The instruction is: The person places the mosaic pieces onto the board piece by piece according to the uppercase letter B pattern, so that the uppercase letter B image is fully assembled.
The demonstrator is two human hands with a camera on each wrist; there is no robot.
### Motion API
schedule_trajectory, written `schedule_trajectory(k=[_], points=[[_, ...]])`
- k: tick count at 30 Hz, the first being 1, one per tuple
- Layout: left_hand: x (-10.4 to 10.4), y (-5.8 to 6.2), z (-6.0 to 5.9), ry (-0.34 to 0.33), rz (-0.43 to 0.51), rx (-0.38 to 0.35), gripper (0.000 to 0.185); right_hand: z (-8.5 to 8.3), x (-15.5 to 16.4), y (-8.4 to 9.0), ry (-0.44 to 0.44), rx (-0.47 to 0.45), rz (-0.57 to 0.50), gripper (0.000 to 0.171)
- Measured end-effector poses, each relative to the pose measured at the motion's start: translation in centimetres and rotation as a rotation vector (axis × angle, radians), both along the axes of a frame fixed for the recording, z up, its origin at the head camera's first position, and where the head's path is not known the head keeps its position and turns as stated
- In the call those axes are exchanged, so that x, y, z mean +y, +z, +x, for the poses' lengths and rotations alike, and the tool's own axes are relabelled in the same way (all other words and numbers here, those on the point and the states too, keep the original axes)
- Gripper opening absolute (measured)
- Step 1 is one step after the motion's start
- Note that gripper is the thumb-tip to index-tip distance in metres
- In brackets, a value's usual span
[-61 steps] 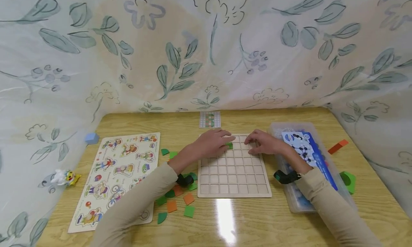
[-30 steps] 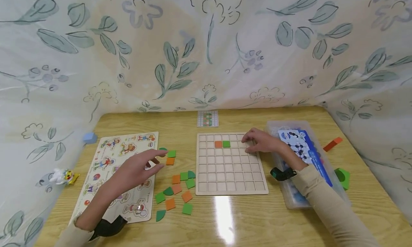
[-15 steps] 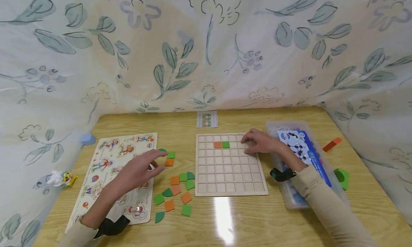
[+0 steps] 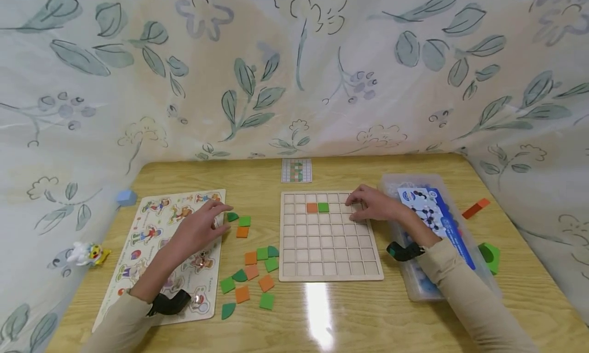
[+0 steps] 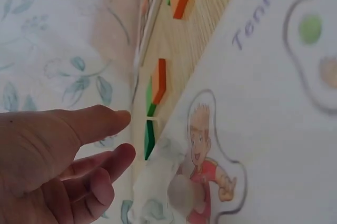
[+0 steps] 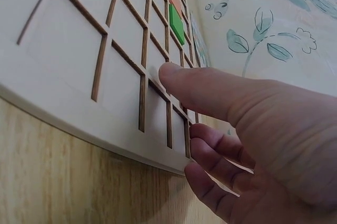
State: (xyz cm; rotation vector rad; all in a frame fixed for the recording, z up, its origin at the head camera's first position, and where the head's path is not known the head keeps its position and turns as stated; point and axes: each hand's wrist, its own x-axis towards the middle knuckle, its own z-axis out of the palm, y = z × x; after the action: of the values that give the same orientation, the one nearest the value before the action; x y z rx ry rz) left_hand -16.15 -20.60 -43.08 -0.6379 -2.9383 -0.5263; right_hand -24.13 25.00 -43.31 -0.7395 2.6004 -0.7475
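My left hand (image 4: 195,233) hovers over the wooden picture puzzle board (image 4: 213,281). Its thumb and fingers are apart with nothing between them, pointing at a dark green quarter-circle tile (image 4: 232,217). Just beyond that tile lie a green square tile (image 4: 245,221) and an orange square tile (image 4: 242,232). My right hand (image 4: 375,203) rests at the far right corner of the wooden grid board (image 4: 329,253), fingers loosely bent and holding nothing. In the grid, an orange tile (image 4: 312,207) and a green tile (image 4: 323,207) sit side by side in the second row from the back.
Several loose orange and green tiles (image 4: 250,272) lie left of the grid board. A small pattern card (image 4: 296,170) lies behind it. To the right are a clear plastic box (image 4: 416,289), a red block (image 4: 476,208) and a green block (image 4: 490,257). A blue block (image 4: 126,198) and a toy figure (image 4: 89,254) are far left.
My left hand has left the grid board, baring the orange and green tiles there, and moved left beside the quarter-circle tile, lately drawing back slightly. The right hand has stayed at the board's corner.
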Motion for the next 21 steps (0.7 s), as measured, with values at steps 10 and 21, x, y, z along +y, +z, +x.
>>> schedule_trajectory(k=[10, 21], points=[[0.3, -0.4, -1.5, 0.007, -0.044, -0.075, 0.044, 0.0, 0.0, -0.2, 0.005, -0.002, -0.007, 0.034], [0.4, -0.4, -2.3, 0.006, -0.079, -0.114, 0.033, -0.4, 0.2, -0.7, 0.012, 0.007, -0.005, 0.034]])
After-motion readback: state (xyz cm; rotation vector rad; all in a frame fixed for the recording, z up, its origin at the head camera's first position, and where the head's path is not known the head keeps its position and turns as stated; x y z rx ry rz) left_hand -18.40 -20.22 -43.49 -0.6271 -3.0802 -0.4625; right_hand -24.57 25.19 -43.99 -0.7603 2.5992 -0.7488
